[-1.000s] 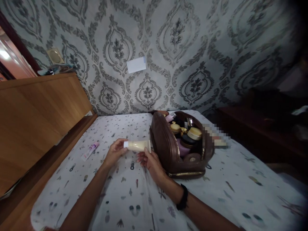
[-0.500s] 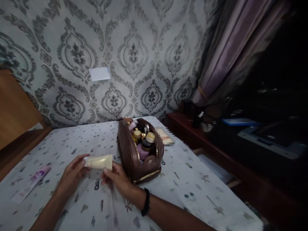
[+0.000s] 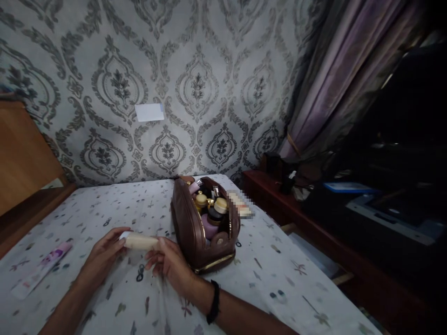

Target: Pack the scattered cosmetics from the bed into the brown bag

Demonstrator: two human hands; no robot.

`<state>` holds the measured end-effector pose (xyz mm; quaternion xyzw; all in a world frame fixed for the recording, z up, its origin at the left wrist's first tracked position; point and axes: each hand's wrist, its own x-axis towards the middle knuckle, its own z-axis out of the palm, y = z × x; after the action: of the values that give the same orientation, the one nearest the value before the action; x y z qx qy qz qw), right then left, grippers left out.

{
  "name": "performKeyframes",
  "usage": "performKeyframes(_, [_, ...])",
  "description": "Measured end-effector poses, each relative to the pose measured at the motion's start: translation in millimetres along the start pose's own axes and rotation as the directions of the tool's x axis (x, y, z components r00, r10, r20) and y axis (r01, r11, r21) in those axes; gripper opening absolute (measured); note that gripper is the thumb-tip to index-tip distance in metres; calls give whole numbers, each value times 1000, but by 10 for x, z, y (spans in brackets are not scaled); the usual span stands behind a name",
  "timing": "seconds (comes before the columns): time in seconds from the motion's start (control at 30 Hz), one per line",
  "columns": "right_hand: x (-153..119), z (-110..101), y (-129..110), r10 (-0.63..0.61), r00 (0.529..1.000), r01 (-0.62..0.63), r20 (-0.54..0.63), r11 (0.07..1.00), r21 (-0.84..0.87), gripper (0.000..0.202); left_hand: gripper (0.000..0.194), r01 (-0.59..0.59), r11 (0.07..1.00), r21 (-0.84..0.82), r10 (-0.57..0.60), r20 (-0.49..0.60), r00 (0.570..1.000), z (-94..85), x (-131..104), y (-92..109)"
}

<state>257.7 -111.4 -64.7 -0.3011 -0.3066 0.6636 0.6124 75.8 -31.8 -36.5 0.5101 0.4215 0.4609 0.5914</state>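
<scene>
A cream-coloured tube (image 3: 141, 241) with a white cap lies level between my two hands, above the patterned white cloth (image 3: 132, 307). My left hand (image 3: 106, 253) pinches its capped end. At the other end, my right hand (image 3: 172, 267) has its thumb and fingers closed round the tube. Just right of my hands stands a brown zip bag (image 3: 185, 223), open at the top and full of jars and bottles, with a yellow-lidded jar (image 3: 220, 205) among them. A pink and white tube (image 3: 44, 270) lies on the cloth at the left.
Behind the cloth rises a patterned wall with a white card (image 3: 149, 112). A pixelated item (image 3: 240, 204) lies beyond the bag. Dark red furniture (image 3: 296, 209) runs along the right, under a purple curtain (image 3: 324, 83). A wooden board (image 3: 28, 153) stands at left.
The cream tube has turned in my hands, its right end now partly covered by my right fingers. The whole view has shifted slightly.
</scene>
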Motion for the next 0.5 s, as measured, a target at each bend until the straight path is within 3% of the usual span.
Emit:
performKeyframes(0.33, [-37,-43,-46,60,998,-61,11,998,19,54,47,-62,993,-96,64,21,998,-25,87,-87])
performKeyframes(0.5, [-19,-31,-37,64,998,-65,-17,998,-28,65,45,-41,978,-204,48,33,998,-54,126,-95])
